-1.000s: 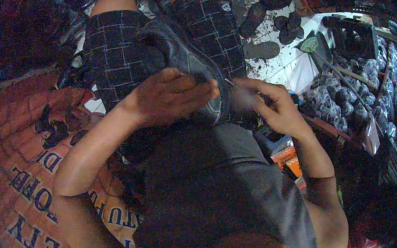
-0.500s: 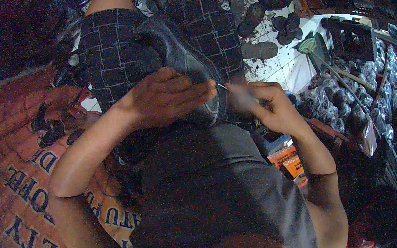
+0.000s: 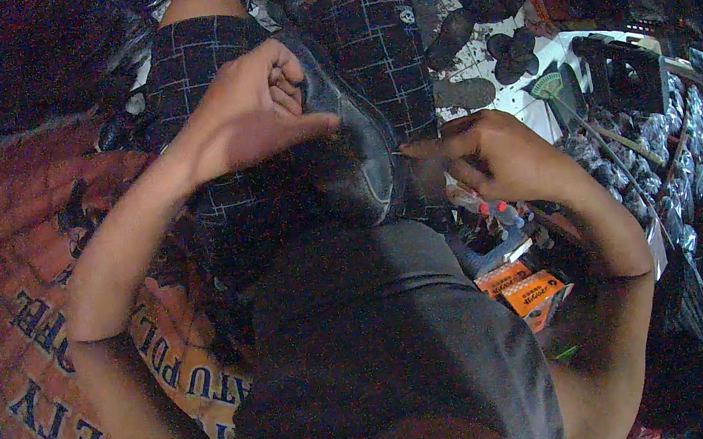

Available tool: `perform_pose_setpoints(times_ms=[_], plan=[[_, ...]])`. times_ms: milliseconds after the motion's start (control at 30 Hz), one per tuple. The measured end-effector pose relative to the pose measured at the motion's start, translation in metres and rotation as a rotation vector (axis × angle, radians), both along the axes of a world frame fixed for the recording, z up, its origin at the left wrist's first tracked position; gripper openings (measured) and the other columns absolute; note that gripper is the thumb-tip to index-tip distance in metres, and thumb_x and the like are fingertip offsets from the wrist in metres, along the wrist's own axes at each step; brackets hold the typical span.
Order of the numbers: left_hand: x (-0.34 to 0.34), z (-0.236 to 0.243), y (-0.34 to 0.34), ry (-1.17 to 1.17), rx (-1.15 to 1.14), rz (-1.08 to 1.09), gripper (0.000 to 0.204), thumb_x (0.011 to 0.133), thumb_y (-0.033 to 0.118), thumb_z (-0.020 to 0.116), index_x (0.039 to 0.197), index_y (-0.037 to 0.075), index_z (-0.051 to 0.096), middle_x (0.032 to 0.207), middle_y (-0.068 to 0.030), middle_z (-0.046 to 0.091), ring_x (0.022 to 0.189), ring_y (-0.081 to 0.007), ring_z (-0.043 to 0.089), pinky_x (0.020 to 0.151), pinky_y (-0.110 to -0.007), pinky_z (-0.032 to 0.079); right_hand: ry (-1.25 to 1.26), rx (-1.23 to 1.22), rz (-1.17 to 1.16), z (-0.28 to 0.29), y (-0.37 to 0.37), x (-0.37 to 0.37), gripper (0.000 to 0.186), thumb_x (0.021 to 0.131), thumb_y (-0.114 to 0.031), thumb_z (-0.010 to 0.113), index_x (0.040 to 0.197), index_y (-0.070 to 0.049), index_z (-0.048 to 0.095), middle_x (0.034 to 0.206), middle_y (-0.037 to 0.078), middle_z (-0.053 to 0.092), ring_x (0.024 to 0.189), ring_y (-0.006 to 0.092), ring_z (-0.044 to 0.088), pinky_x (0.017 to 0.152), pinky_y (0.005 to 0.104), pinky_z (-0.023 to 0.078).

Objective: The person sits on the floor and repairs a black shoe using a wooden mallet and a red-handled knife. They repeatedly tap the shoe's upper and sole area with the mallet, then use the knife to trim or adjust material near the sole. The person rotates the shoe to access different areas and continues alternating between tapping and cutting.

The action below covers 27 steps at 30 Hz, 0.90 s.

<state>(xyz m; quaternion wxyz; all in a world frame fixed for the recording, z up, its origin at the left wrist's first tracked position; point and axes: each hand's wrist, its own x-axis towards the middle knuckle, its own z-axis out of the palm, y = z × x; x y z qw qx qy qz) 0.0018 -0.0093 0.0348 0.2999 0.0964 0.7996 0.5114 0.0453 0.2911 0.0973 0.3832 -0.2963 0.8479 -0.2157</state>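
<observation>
right hand (image 3: pixel 495 151) pinching a thin pale-tipped tool (image 3: pixel 397 153) at the edge of a dark shoe (image 3: pixel 360 119)

the right thumb and fingers are pressed together around the tool; only its tip shows clearly, by the shoe's right edge. the left hand (image 3: pixel 250 101) is over the other side of the shoe, fingers curled toward the palm and thumb stretched out across it; i cannot tell whether anything is held there. the shoe lies slantwise on the lap, between the thighs of the dark checked shorts (image 3: pixel 201 76), one end close to the grey top (image 3: pixel 505 349).

below the right hand are a red-capped bottle (image 3: pixel 503 213) and orange packets (image 3: pixel 533 288). farther right, plastic-wrapped bundles (image 3: pixel 611 142) are heaped near a black crate (image 3: pixel 625 71) and a green fan-shaped tool (image 3: pixel 546 86). dark footwear (image 3: pixel 515 55) sits on pale floor tiles (image 3: pixel 538 118). to the left spreads a brick-red sheet (image 3: pixel 9 224) with dark lettering.
</observation>
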Motion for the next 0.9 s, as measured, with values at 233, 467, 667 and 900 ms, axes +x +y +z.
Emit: perform_pose_setpoints(times_ms=[233,467,667,900], plan=[[-0.002,0.005,-0.003,0.149,-0.22,-0.199,0.046,0.073,0.035,0.091,0.075,0.003,0.058,0.061,-0.0044,0.058,0.058,-0.0079,0.054,0.055,-0.029,0.047,-0.014,0.073,0.102,-0.003,0.002,-0.007,0.051,0.072,-0.002,0.06,0.121,-0.013,0.071,0.12,0.012,0.071,0.093,0.0348,0.071,0.083,0.0416,0.058],[-0.001,-0.015,0.016,-0.613,0.33,-0.465,0.03,0.087,0.028,0.079,0.106,0.004,0.073,0.101,-0.0024,0.075,0.095,-0.0122,0.065,0.088,-0.03,0.051,0.037,0.012,0.168,0.001,-0.007,-0.012,0.051,0.085,-0.007,0.055,0.134,-0.022,0.065,0.083,0.022,0.068,0.076,0.0394,0.068,0.075,0.0519,0.056],[-0.003,-0.041,0.012,-0.695,0.337,-0.552,0.039,0.088,0.033,0.078,0.116,0.006,0.073,0.112,-0.0025,0.074,0.104,-0.0144,0.064,0.096,-0.032,0.048,0.006,0.161,0.207,0.006,-0.015,-0.016,0.034,0.08,-0.01,0.062,0.112,-0.013,0.074,0.077,0.021,0.068,0.075,0.0416,0.07,0.071,0.0522,0.058],[0.009,-0.039,0.012,-0.586,0.251,-0.424,0.049,0.081,0.042,0.082,0.111,0.004,0.074,0.106,-0.0059,0.074,0.098,-0.0173,0.063,0.093,-0.035,0.046,0.026,0.296,0.349,0.001,-0.031,-0.013,0.014,0.074,-0.014,0.068,0.078,-0.001,0.071,0.075,0.022,0.07,0.076,0.0405,0.072,0.069,0.0514,0.06]])
